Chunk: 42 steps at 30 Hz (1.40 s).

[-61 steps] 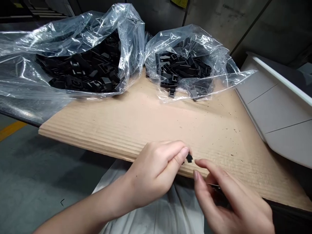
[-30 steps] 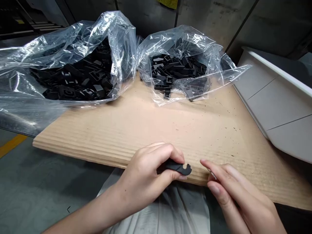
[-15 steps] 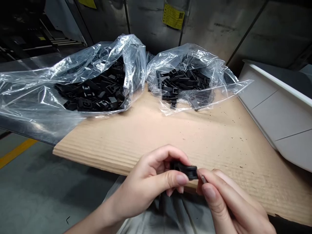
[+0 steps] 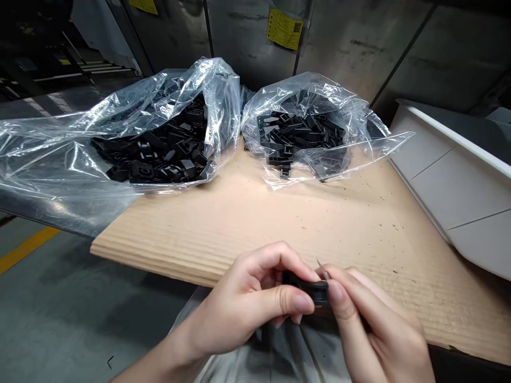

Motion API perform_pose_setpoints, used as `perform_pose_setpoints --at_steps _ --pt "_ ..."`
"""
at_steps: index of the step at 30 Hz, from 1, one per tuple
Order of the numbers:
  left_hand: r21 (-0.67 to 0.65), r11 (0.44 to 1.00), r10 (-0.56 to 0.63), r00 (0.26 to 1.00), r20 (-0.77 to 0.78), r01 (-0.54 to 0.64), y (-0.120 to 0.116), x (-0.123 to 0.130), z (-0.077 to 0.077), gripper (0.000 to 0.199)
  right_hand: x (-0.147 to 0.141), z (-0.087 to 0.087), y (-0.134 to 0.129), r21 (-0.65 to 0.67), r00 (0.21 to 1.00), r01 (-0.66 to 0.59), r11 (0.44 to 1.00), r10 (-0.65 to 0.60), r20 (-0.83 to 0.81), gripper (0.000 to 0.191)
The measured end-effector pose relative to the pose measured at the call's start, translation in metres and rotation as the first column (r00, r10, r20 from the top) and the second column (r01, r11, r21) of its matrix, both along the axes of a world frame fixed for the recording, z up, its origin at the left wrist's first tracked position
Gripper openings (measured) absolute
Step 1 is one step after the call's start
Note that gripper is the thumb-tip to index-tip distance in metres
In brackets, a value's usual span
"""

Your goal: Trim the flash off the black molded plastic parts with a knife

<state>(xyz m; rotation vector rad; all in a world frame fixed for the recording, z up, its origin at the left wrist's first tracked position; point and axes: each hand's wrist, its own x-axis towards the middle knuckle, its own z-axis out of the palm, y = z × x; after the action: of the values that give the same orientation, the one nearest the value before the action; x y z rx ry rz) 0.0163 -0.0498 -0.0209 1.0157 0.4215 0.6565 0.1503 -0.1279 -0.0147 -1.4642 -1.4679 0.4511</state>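
While your two hands are close together at the front edge of the cardboard [image 4: 239, 213], note the condition of each grip. Your left hand [image 4: 247, 306] is clamped on the black part [image 4: 318, 292]: the thumb presses along the near side, the index finger curls over the top, and other fingertips show below the thumb. The grip is narrow and hides much of the part; a grooved end projects toward your right hand [image 4: 375, 319].

Your right hand pinches a thin metal tool [image 4: 326, 275] between thumb and index finger, with the pointed tip angled up and away from you. The right thumb tip lies at the exposed end of the part. Contact between tool and part cannot be confirmed from this angle.

The black part is located between your hands, over the cardboard's front edge and above your lap [image 4: 279, 356]. Beyond it, two clear plastic bags contain loose black pieces: the left bag [image 4: 224, 101] shows a larger pile, the right bag [image 4: 319, 88] a smaller one. Dark specks are scattered over the cardboard's right half. At the far right is the white bin [image 4: 463, 175].
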Motion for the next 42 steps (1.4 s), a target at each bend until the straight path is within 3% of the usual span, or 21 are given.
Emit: perform_pose_setpoints --at_steps 3,9,16,22,30,37,42 --pt "0.011 1.000 0.016 1.000 -0.014 -0.016 -0.001 0.000 -0.001 0.012 0.004 -0.002 0.000 -0.043 0.999 -0.009 0.999 0.008 -0.043 0.018" --pt "0.018 1.000 0.015 0.999 -0.036 -0.014 -0.001 -0.001 -0.003 0.014 0.005 0.002 -0.002 0.053 0.998 -0.036 0.998 0.039 -0.041 0.018" --pt "0.014 1.000 0.013 0.998 -0.059 -0.013 -0.001 0.000 0.000 0.014 0.006 0.000 -0.001 0.074 0.998 -0.058 0.996 0.059 -0.016 0.021" --pt "0.024 1.000 0.006 0.998 -0.069 -0.005 0.001 0.000 0.001 0.011 0.007 0.001 0.000 0.036 0.997 -0.069 0.997 0.070 -0.033 0.015" --pt "0.011 0.999 -0.041 0.998 -0.052 0.042 0.000 0.002 0.004 0.006 0.002 -0.002 0.002 -0.082 0.991 -0.020 0.996 0.010 -0.130 0.022" --pt "0.051 0.999 -0.006 0.994 -0.112 0.012 -0.001 0.001 0.003 0.008 0.001 -0.004 -0.005 -0.131 0.946 0.120 0.984 -0.153 -0.285 0.017" --pt "0.199 0.978 0.083 0.994 -0.073 -0.067 -0.003 0.004 -0.001 0.010 0.011 -0.006 -0.011 -0.049 0.971 0.140 0.989 -0.147 -0.186 0.014"
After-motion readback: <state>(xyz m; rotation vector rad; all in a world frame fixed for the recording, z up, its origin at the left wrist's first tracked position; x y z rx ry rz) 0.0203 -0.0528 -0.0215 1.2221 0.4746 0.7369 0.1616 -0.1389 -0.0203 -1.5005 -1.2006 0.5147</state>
